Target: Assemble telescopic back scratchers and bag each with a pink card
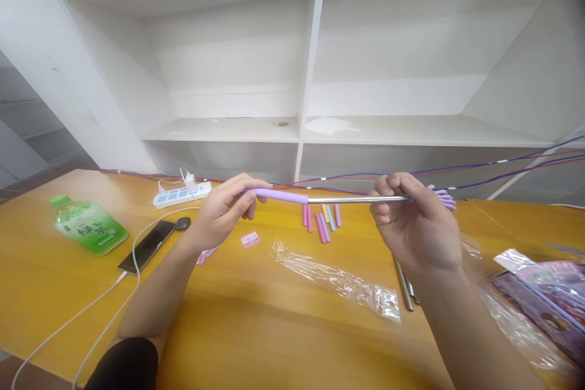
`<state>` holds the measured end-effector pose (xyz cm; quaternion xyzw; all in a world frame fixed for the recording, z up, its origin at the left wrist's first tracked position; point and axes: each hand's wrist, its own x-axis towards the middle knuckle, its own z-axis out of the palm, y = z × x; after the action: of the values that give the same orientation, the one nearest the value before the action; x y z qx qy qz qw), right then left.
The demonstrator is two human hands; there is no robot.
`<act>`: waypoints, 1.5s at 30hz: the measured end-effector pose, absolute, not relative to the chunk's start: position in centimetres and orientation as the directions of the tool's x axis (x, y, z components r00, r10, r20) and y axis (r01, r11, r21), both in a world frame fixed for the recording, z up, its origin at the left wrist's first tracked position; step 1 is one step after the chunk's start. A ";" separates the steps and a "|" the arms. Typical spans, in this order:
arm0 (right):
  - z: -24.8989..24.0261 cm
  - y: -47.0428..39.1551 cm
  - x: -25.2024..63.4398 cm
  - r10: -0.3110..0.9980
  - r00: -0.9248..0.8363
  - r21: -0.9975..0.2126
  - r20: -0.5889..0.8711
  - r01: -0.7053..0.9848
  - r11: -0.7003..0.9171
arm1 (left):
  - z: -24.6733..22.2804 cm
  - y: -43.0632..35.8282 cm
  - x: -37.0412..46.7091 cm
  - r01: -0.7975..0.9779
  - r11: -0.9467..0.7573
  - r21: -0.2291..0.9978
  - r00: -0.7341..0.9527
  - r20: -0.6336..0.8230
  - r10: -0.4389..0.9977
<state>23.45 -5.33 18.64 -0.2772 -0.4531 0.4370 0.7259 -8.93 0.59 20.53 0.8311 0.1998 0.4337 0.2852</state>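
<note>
A back scratcher (338, 200) is held level above the table, its bare metal rod running between my hands. My left hand (223, 206) is closed round its purple handle (283, 196). The fingers of my right hand (414, 219) pinch the rod near the far end, where a purple hand-shaped head (443, 197) sticks out past them. Below lie several short pink, purple, blue and yellow tubes (322, 226). Nearer me is a clear plastic sleeve (338, 280), flat on the table. Metal tubes (403, 283) lie partly hidden beneath my right hand.
A green-labelled bottle (91, 225) lies at the left, near a phone (148, 247) on a white cable. Behind is a power strip (183, 193). A small pink card (250, 239) rests mid-table. Plastic-wrapped packages (543, 292) are at the right. White shelving (228, 128) stands behind.
</note>
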 end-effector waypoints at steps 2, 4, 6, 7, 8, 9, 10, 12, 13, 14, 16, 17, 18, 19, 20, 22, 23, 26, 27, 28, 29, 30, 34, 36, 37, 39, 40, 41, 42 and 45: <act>18.6 -5.3 23.3 0.873 0.227 -0.784 0.431 -0.385 0.487 | 20.5 0.5 -8.8 0.073 -0.751 0.656 0.545 0.604 0.581; 18.5 -5.4 23.2 0.872 0.230 -0.775 0.433 -0.398 0.490 | 20.5 0.4 -8.7 0.078 -0.744 0.663 0.550 0.594 0.587; 18.4 -5.4 23.0 0.876 0.228 -0.771 0.425 -0.416 0.482 | 20.5 0.2 -8.6 0.104 -0.737 0.668 0.557 0.575 0.600; 18.4 -5.4 22.9 0.878 0.228 -0.769 0.422 -0.423 0.479 | 20.5 0.1 -8.5 0.121 -0.734 0.668 0.555 0.568 0.608; 18.3 -5.4 22.8 0.879 0.227 -0.767 0.420 -0.428 0.477 | 20.4 0.0 -8.5 0.138 -0.734 0.665 0.549 0.565 0.616; 18.3 -5.3 22.7 0.880 0.225 -0.767 0.418 -0.431 0.475 | 20.4 -0.1 -8.4 0.153 -0.735 0.660 0.539 0.568 0.622; 18.2 -5.3 22.7 0.881 0.221 -0.768 0.418 -0.432 0.473 | 20.3 -0.2 -8.3 0.165 -0.739 0.653 0.526 0.575 0.626; 18.2 -5.3 22.7 0.879 0.214 -0.769 0.425 -0.427 0.476 | 20.3 -0.3 -8.2 0.194 -0.750 0.633 0.503 0.592 0.630; 18.2 -5.3 22.6 0.876 0.215 -0.768 0.433 -0.421 0.483 | 20.2 -0.3 -8.1 0.216 -0.754 0.620 0.492 0.598 0.633; 18.2 -5.4 22.6 0.871 0.217 -0.767 0.441 -0.412 0.491 | 20.2 -0.4 -8.0 0.241 -0.760 0.603 0.481 0.606 0.634; 18.2 -5.5 22.5 0.861 0.220 -0.764 0.460 -0.397 0.509 | 20.2 -0.4 -7.7 0.283 -0.774 0.567 0.458 0.629 0.628; 18.2 -5.5 22.5 0.857 0.218 -0.763 0.467 -0.391 0.515 | 20.2 -0.4 -7.7 0.294 -0.781 0.550 0.449 0.642 0.621; 18.2 -5.6 22.5 0.854 0.214 -0.762 0.475 -0.386 0.520 | 20.2 -0.4 -7.6 0.300 -0.789 0.536 0.443 0.654 0.613; 18.3 -5.6 22.4 0.852 0.208 -0.761 0.481 -0.383 0.523 | 20.2 -0.4 -7.5 0.305 -0.796 0.523 0.441 0.663 0.605; 18.3 -5.7 22.4 0.851 0.199 -0.761 0.486 -0.382 0.524 | 20.1 -0.4 -7.5 0.312 -0.803 0.507 0.443 0.670 0.595; 18.3 -5.7 22.5 0.851 0.183 -0.761 0.492 -0.385 0.522 | 20.1 -0.4 -7.5 0.322 -0.821 0.471 0.457 0.682 0.571; 18.3 -5.6 22.4 0.853 0.173 -0.761 0.492 -0.389 0.519 | 20.1 -0.3 -7.6 0.321 -0.831 0.454 0.468 0.687 0.556; 18.3 -5.6 22.2 0.856 0.139 -0.765 0.498 -0.395 0.509 | 20.0 -0.3 -7.5 0.298 -0.857 0.421 0.486 0.706 0.515; 18.3 -5.6 22.1 0.854 0.127 -0.765 0.504 -0.393 0.510 | 20.0 -0.2 -7.4 0.294 -0.860 0.416 0.488 0.709 0.510; 18.3 -5.6 22.0 0.851 0.115 -0.766 0.512 -0.388 0.513 | 20.0 -0.2 -7.3 0.295 -0.862 0.412 0.491 0.709 0.507; 18.3 -5.6 21.8 0.848 0.105 -0.766 0.520 -0.383 0.517 | 20.0 -0.2 -7.2 0.298 -0.863 0.408 0.495 0.707 0.505; 18.3 -5.7 21.8 0.847 0.093 -0.769 0.523 -0.378 0.516 | 19.9 -0.1 -7.2 0.301 -0.864 0.403 0.499 0.706 0.503; 18.4 -5.6 22.2 0.873 0.037 -0.819 0.487 -0.328 0.471 | 20.0 0.2 -7.4 0.306 -0.872 0.381 0.486 0.726 0.487; 18.3 -5.4 22.9 0.877 0.048 -0.831 0.478 -0.300 0.469 | 20.1 0.4 -7.7 0.304 -0.860 0.410 0.450 0.734 0.509; 18.3 -5.2 23.3 0.872 0.069 -0.825 0.484 -0.295 0.481 | 20.1 0.5 -7.9 0.296 -0.848 0.439 0.429 0.732 0.529; 18.2 -4.9 23.9 0.859 0.117 -0.807 0.499 -0.296 0.510 | 20.2 0.7 -8.3 0.269 -0.822 0.502 0.398 0.719 0.569; 18.2 -4.8 24.1 0.852 0.145 -0.800 0.504 -0.294 0.523 | 20.2 0.8 -8.4 0.255 -0.812 0.525 0.387 0.714 0.583; 18.3 -4.8 24.3 0.844 0.172 -0.795 0.507 -0.284 0.536 | 20.2 0.9 -8.5 0.246 -0.804 0.541 0.378 0.710 0.594; 18.4 -4.9 24.5 0.835 0.195 -0.794 0.514 -0.260 0.550 | 20.2 1.0 -8.5 0.239 -0.799 0.551 0.371 0.709 0.600; 18.8 -5.5 25.0 0.753 0.246 -0.779 0.610 0.009 0.627 | 20.2 1.3 -8.5 0.234 -0.790 0.567 0.348 0.710 0.612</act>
<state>25.00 -5.46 18.82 -0.3432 -0.5552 0.2617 0.7109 -8.53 1.26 20.21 0.7994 0.2646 0.5058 0.1871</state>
